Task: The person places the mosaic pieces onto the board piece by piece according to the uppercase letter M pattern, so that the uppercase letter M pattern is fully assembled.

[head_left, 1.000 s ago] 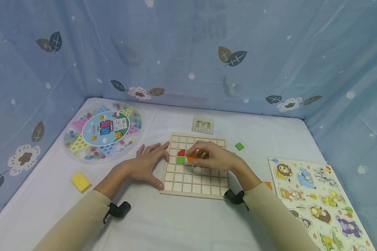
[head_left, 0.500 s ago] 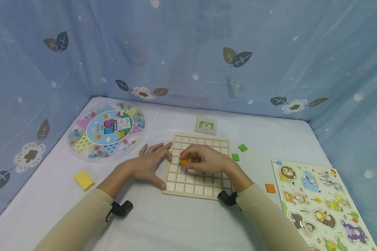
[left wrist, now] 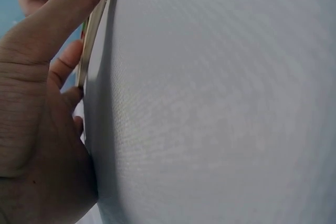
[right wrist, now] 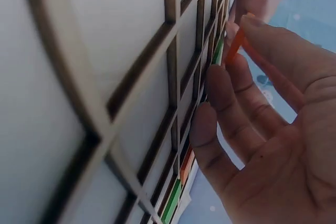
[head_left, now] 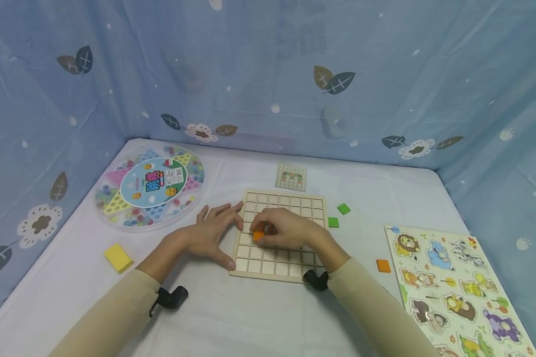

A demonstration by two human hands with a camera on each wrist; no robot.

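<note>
In the head view you get soft, fairly even light, seemingly from above, leaving the white tablecloth [head_left: 232, 317] palest and the blue curtain [head_left: 250, 59] duller. Diffuse shadows lie beside your sleeves [head_left: 109, 312], and your right hand [head_left: 290, 228] shades part of the board [head_left: 254, 267]. You find the fine pattern on the small card [head_left: 291, 177] soft. Your left wrist view is dimmer and greyish, a dark band of shadow running down the cloth beside your left hand [left wrist: 47, 129]. In your right wrist view, the nearest grid bars [right wrist: 105, 132] look blurred and bowed
</note>
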